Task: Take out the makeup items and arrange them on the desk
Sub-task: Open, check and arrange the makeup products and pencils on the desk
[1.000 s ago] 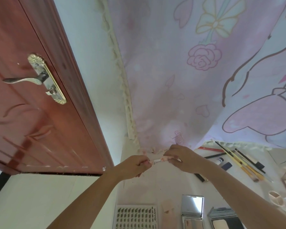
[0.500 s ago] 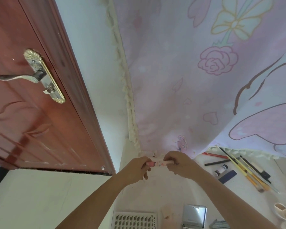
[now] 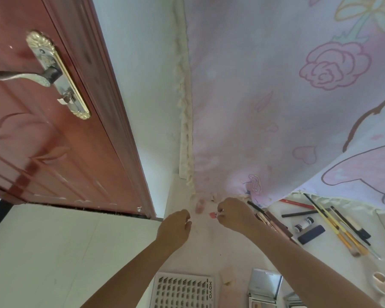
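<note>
My right hand (image 3: 233, 215) pinches a small lipstick (image 3: 213, 214) at the back of the white desk (image 3: 209, 247); its red tip points left. A pale pink cap-like piece (image 3: 200, 206) stands on the desk just behind it, close to the curtain hem. My left hand (image 3: 175, 227) hovers a little left of the lipstick, fingers loosely curled, with nothing visible in it. Laid out on the right are brushes and pencils (image 3: 333, 225), a small bottle (image 3: 303, 224) and a dark blue tube (image 3: 311, 234).
A lash tray (image 3: 182, 292) and an open mirror compact (image 3: 265, 287) lie near the desk's front edge. A pink printed curtain (image 3: 276, 107) hangs over the desk's back. A red-brown door (image 3: 53, 130) stands to the left, beyond the desk's left edge.
Both hands held the pink lipstick between them before. They have drawn apart: the left hand has let go, the right keeps the lipstick, and a pink piece now stands on the desk.
</note>
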The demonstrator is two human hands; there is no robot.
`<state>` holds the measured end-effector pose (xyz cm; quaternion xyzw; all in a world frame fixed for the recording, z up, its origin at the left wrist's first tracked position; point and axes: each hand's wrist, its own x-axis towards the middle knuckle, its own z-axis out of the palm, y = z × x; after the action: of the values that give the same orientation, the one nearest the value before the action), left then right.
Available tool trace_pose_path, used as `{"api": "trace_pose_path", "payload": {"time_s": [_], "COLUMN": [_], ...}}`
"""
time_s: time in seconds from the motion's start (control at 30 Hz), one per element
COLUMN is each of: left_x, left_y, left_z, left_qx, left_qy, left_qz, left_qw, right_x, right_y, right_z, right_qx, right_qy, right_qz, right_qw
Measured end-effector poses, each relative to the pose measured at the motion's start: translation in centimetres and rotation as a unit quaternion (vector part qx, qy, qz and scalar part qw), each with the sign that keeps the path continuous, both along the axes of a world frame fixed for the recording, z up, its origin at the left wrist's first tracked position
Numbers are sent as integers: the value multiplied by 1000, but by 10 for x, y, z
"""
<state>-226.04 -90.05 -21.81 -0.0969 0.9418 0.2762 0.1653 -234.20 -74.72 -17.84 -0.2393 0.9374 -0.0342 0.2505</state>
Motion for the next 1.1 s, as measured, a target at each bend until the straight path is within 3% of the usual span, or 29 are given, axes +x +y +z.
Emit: {"api": "trace_pose_path", "payload": {"time_s": [0.13,0.27,0.67,0.93,1.1], "left_x": [4,5,6,7,13], "left_y": [-12,-15,-14,-3,8], "left_z": [-10,-18,-15,-9,-5], "left_qx": [-86,-112,-139,-143,-148], "left_qy": [-5,-25,-57,-27,-32], "left_qz": [-23,-49,-101,-105,-104], "left_qw": [996,992,983,984,983], "right_x": [-2,-3,-7,-6,4], "right_y": [-23,-34,-36,-2,54], "right_z": [-8,-18,-16,-17,-34], "right_qx": [81,115,86,1,75], "right_qy": [17,18,13,-8,56], "right_qz": [46,48,-8,-88,-143], "right_qw": [996,992,996,996,985]}}
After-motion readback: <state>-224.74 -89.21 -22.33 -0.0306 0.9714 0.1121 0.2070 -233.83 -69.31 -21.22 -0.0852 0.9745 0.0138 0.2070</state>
